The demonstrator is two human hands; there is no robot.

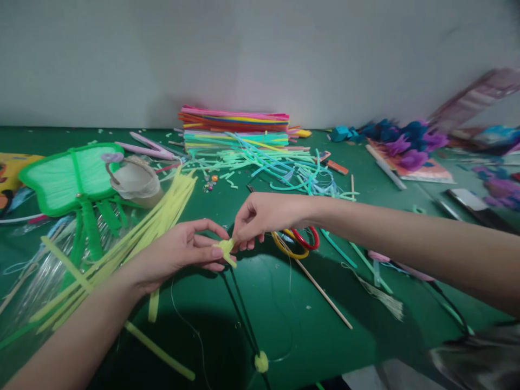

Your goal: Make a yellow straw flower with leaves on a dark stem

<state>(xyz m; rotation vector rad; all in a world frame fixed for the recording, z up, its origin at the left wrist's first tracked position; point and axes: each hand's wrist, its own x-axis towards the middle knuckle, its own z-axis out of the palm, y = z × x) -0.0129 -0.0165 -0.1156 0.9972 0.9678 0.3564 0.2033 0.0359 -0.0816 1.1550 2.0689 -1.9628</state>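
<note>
Between my two hands is a small bent piece of yellow pipe cleaner (pixel 226 248), with a short end pointing down. My left hand (pixel 182 246) pinches it from the left between thumb and fingers. The closed fingertips of my right hand (pixel 255 219) grip its upper right side. Below, two thin dark strands run down to a small yellow fuzzy ball (pixel 261 362). A bundle of long yellow pipe cleaners (pixel 162 216) lies beside and partly behind my left forearm. Red and yellow scissor handles (pixel 306 238) show under my right wrist, next to a thin wooden stick (pixel 325 295).
Stacked coloured pipe cleaners (pixel 235 122) lie by the wall, with loose teal ones (pixel 309 173) in front. At left are a green butterfly-like shape (pixel 60 176) and a whitish cup (pixel 136 181). Purple and blue fuzzy flowers (pixel 410 143) sit at back right, near a phone-like object (pixel 471 200).
</note>
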